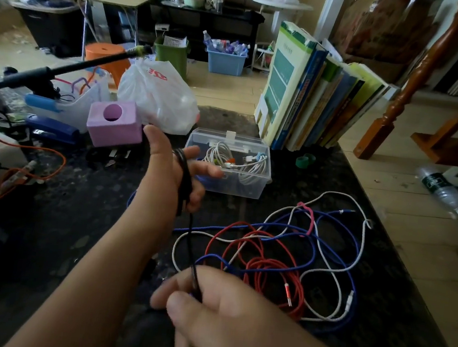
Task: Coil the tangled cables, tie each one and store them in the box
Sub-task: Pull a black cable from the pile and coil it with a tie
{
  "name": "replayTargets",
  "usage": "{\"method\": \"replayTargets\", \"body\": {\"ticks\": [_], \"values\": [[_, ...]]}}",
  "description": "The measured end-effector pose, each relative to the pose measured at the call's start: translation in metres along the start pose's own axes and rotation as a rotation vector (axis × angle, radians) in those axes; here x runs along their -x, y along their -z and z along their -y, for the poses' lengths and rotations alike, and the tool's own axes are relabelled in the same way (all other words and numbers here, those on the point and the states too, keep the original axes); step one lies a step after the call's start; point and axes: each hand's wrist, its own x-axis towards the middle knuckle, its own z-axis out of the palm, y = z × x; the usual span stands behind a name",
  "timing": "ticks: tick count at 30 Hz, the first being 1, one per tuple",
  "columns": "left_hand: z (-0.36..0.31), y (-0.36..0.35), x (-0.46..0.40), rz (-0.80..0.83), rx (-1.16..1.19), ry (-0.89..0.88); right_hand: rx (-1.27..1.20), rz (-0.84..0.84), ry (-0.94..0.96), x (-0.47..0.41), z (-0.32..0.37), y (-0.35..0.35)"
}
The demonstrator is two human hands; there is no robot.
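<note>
- The left hand [177, 165] is raised over the dark bench [78, 214], thumb up and fingers spread wide toward the box, with the black cable [185, 180] looped several times around its palm.
- From those loops the black cable runs nearly straight down toward the viewer into the right hand [209, 305], which pinches it between thumb and forefinger; the cable's free end is hidden under that hand.
- Behind the left hand stands a pink block [115, 123] with 1 round hole, and a white plastic bag [157, 96] bears red lettering too blurred to read.
- The clear box [251, 186] sits open at bench centre, its long side running left to right, with coiled white cables [250, 169] inside.
- Right of the hands, red, blue and white cables lie as 1 tangled heap [284, 257] on the bench, 1 pink tie [309, 217] among them.
- Leaning books [313, 97] stand at the far right edge; their cover text is illegible.
</note>
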Motion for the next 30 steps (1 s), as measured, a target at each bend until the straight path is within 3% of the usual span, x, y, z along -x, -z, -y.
{"method": "replayTargets", "body": {"ticks": [3, 6, 10, 12, 15, 18, 22, 25, 27, 30], "values": [[0.008, -0.005, -0.006, -0.098, -0.296, -0.021, 0.557, -0.147, 0.151, 0.016, 0.015, 0.012], [0.020, -0.012, 0.007, 0.140, -0.589, -0.010, 0.980, -0.341, 0.394, 0.020, 0.023, 0.024], [0.012, -0.015, 0.023, 0.594, -0.327, 0.349, 0.830, -0.713, 0.735, 0.006, 0.014, 0.068], [0.001, -0.007, 0.027, 0.739, -0.101, 0.384, 0.657, -0.774, 0.713, -0.006, 0.011, 0.090], [-0.010, -0.006, 0.029, 0.785, 0.237, 0.354, 0.436, -0.629, 0.461, -0.029, -0.001, 0.094], [-0.006, -0.015, 0.032, 0.749, 0.471, 0.303, 0.132, -0.463, 0.298, -0.048, -0.021, 0.068], [-0.001, -0.016, 0.026, 0.421, 0.502, 0.096, -0.266, -0.216, 0.016, -0.051, -0.030, 0.034], [0.003, -0.008, 0.002, 0.081, 0.161, -0.057, -0.005, 0.011, -0.089, -0.036, -0.028, 0.016], [0.012, -0.004, -0.010, -0.085, -0.179, -0.127, 0.321, -0.016, 0.039, -0.024, -0.025, 0.009], [0.026, -0.004, -0.005, 0.047, -0.425, -0.091, 0.570, -0.296, 0.398, -0.012, -0.010, 0.026]]}}
